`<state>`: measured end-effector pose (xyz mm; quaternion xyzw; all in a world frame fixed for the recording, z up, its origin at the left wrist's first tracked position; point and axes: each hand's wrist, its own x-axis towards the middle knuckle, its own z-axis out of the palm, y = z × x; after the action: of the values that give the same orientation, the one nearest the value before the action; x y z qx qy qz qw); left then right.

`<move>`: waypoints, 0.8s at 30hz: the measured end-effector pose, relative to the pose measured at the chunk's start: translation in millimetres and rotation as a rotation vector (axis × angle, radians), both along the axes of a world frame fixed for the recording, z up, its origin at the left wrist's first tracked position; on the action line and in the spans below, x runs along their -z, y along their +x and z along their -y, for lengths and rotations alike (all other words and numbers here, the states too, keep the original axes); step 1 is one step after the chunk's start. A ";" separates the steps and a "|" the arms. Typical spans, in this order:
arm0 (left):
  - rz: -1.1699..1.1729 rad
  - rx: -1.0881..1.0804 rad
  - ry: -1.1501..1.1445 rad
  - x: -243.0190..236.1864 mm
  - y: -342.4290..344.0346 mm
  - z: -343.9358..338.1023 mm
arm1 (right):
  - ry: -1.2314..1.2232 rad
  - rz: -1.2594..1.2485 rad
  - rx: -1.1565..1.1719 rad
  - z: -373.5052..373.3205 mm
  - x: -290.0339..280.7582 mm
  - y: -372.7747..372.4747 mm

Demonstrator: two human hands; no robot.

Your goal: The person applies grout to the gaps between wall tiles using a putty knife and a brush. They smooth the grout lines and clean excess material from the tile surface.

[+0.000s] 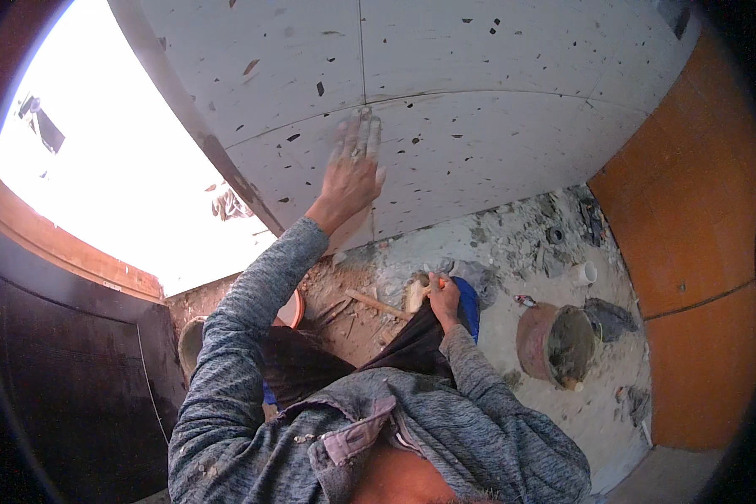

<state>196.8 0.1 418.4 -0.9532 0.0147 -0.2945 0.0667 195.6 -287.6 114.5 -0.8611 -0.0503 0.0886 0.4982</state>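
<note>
My left hand (354, 172) reaches up to the pale tiled wall (479, 151), which is white-grey with dark flecks. Its dusty fingers are stretched out over a tile just below a seam, and it holds nothing. Slight motion blurs the fingertips. Down by my right knee, my right hand (445, 301) is closed round a tool with an orange handle. A pale, flat piece (416, 294) shows beside that fist; whether it belongs to the tool I cannot tell. Most of the handle is hidden by my fingers.
A wooden stick (376, 303) and dirt lie below the wall. To the right are a worn bucket (539, 343), a short white pipe (584, 273) and rubble. Orange-brown panels (697, 252) stand at right, a dark door (67, 378) at left beside a bright opening.
</note>
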 end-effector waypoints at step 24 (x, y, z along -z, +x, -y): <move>0.011 0.026 0.050 -6.3 11.6 6.6 | -0.028 0.041 -0.005 3.0 15.9 6.3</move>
<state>208.4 -6.5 424.8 -0.9494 0.0342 -0.2999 0.0865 201.9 -290.6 98.6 -0.8694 -0.0614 0.0727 0.4849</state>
